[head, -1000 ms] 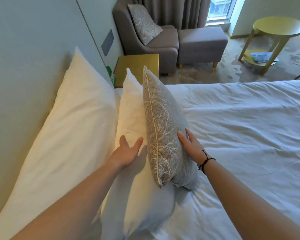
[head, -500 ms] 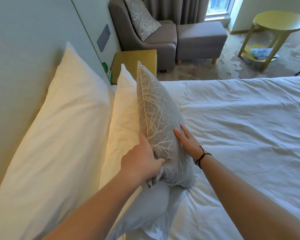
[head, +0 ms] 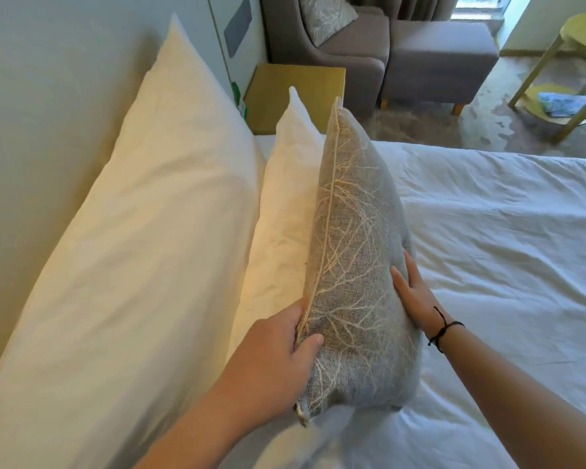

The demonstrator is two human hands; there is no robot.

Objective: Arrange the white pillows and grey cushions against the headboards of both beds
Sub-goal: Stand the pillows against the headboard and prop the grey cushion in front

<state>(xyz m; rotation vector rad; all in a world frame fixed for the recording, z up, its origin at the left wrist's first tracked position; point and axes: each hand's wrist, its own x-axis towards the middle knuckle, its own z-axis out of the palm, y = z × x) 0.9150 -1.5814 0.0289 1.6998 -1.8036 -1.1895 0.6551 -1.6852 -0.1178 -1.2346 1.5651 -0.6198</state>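
The bed (head: 487, 248) lay under a creased white sheet, its head end meeting a pale headboard (head: 48, 96) along the left. A large white pillow (head: 142, 231) leaned against that headboard, and a smaller white pillow (head: 285, 214) stood on edge just beside it. Beyond the bed's far edge sat a yellow-topped nightstand (head: 295, 93), a grey armchair (head: 345, 45) holding a patterned cushion (head: 325, 15), a grey footstool (head: 437, 62), and a round yellow side table (head: 582, 35) on the carpet.

The grey cushion (head: 352, 265), printed with pale branching lines, stood upright on the bed, touching the smaller pillow's front. The left hand (head: 274, 360) gripped its near seam edge, thumb on the front face and fingers curled behind. The right hand (head: 416, 296) lay flat against the cushion's front, fingers straight and pressing, a dark cord (head: 445, 328) around the wrist.
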